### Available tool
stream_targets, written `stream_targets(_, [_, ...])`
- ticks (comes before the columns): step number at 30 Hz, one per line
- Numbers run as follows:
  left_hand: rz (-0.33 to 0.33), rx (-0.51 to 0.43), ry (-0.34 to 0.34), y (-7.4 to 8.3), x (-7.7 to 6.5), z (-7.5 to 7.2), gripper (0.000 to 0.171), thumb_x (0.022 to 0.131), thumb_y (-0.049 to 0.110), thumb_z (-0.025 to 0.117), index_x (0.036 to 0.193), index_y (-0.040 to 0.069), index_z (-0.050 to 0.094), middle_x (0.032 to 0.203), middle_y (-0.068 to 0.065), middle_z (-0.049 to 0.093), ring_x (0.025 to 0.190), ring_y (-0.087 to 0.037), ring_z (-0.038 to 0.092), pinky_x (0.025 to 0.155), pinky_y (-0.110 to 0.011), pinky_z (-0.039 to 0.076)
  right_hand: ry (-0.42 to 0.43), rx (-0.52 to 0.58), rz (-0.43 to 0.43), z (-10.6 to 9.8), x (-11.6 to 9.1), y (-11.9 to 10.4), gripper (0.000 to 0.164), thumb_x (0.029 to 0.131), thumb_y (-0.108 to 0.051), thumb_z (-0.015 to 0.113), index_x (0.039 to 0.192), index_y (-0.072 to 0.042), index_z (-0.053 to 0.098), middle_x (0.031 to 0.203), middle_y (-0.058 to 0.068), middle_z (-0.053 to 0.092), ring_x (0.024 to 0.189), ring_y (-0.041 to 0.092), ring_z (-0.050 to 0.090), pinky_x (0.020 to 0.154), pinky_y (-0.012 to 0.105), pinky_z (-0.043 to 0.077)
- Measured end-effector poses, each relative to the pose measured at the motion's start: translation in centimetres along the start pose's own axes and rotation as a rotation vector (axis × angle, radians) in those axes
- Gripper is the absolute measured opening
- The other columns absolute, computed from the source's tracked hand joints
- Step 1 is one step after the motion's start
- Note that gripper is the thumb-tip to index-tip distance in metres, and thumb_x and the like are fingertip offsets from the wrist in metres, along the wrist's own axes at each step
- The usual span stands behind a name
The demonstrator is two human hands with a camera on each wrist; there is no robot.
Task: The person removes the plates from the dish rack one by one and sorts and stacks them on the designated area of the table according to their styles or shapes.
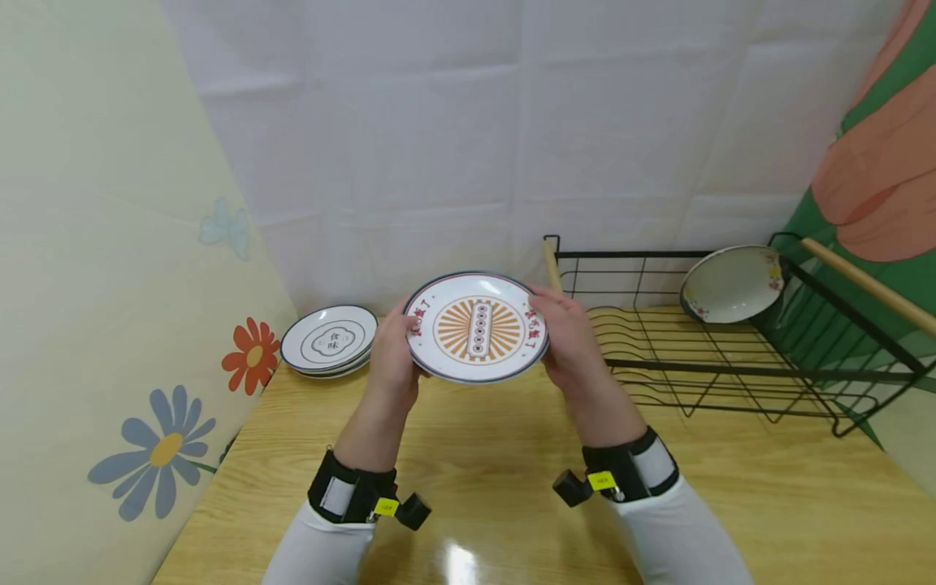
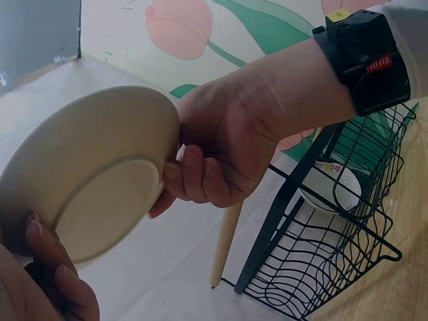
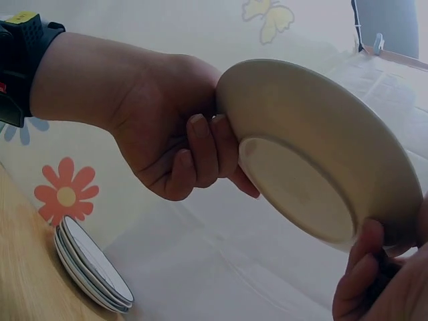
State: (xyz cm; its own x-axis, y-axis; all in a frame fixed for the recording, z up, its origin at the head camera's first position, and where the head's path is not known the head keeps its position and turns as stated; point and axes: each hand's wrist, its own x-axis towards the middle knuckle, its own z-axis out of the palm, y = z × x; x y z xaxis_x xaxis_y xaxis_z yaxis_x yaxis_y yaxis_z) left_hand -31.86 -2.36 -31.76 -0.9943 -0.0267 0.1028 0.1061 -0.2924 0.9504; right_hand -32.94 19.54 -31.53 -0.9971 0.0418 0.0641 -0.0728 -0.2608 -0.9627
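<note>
A white plate (image 1: 453, 341) with a dark rim, red lettering and an orange sunburst is held up over the table, its face tilted toward the head camera. My left hand (image 1: 395, 357) grips its left edge, thumb on the upper face. On the opposite edge my right hand (image 1: 574, 337) grips it the same way. Both wrist views show the plain underside and foot ring of the plate (image 2: 110, 207), with fingers of each hand curled beneath. In the right wrist view the left hand (image 3: 184, 134) has its fingertips close to the foot ring.
A stack of white plates (image 1: 329, 337) with dark rims stands at the back left of the wooden table (image 1: 468, 455). To the right is a black wire dish rack (image 1: 658, 366) with wooden handles. A flower-patterned bowl (image 1: 731, 284) leans in its far right part.
</note>
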Motion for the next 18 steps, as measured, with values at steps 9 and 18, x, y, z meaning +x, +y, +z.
stream_targets(9, [0.036, 0.033, 0.064, 0.2, 0.5, -0.6, 0.051, 0.1, 0.011, 0.036, 0.148, 0.004, 0.053, 0.118, -0.014, 0.071, 0.069, -0.002, 0.067, 0.057, -0.015, 0.053, 0.028, -0.023, 0.048, 0.8, 0.1, 1.2, 0.043, 0.11, -0.025, 0.045, 0.15, -0.011, 0.052, 0.078, -0.005, 0.076, 0.053, 0.004, 0.067, 0.043, 0.017, 0.049])
stream_targets(18, [0.047, 0.079, 0.098, 0.1, 0.9, -1.2, 0.05, 0.099, 0.013, 0.04, 0.147, 0.007, 0.055, 0.126, -0.019, 0.069, 0.073, -0.003, 0.069, 0.06, -0.015, 0.055, 0.063, -0.023, 0.072, 1.5, 0.2, 1.6, 0.042, 0.109, -0.025, 0.048, 0.149, -0.014, 0.053, 0.086, -0.003, 0.077, 0.06, 0.006, 0.07, 0.051, 0.02, 0.056])
